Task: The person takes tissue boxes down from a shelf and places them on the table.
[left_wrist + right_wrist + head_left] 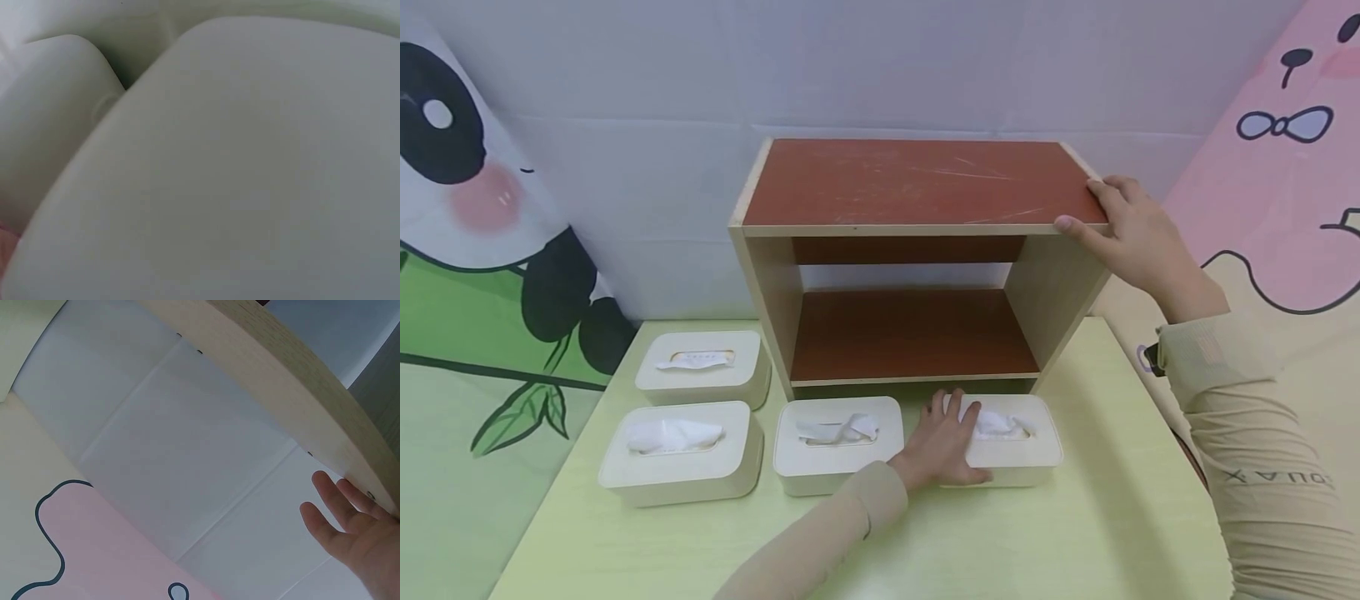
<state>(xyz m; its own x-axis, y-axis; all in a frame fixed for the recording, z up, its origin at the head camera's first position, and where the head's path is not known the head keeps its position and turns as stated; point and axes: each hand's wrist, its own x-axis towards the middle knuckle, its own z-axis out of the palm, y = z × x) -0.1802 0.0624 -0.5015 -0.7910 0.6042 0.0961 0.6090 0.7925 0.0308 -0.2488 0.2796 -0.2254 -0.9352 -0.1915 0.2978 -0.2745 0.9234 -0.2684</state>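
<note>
My left hand (pixel 943 442) grips the left end of a white tissue box (pixel 1022 450), with its fingers across the top and its thumb along the front. Another tissue box (pixel 808 479) stands just left of that hand. My right hand (pixel 1138 237) holds the top right edge of a small wooden shelf (pixel 917 187) with a reddish-brown top. Its thumb lies at the front corner. The right wrist view shows some fingers (pixel 334 500) spread beside the shelf's pale side panel (pixel 275 369). A blurred white surface (pixel 237 156) fills most of the left wrist view.
Two more tissue boxes (pixel 700 367) stand one behind the other at the left of the pale green table (pixel 1112 500). Inside the shelf is a brown board (pixel 910 333). A whitish cloth wall (pixel 880 67) hangs behind, with cartoon panels on both sides.
</note>
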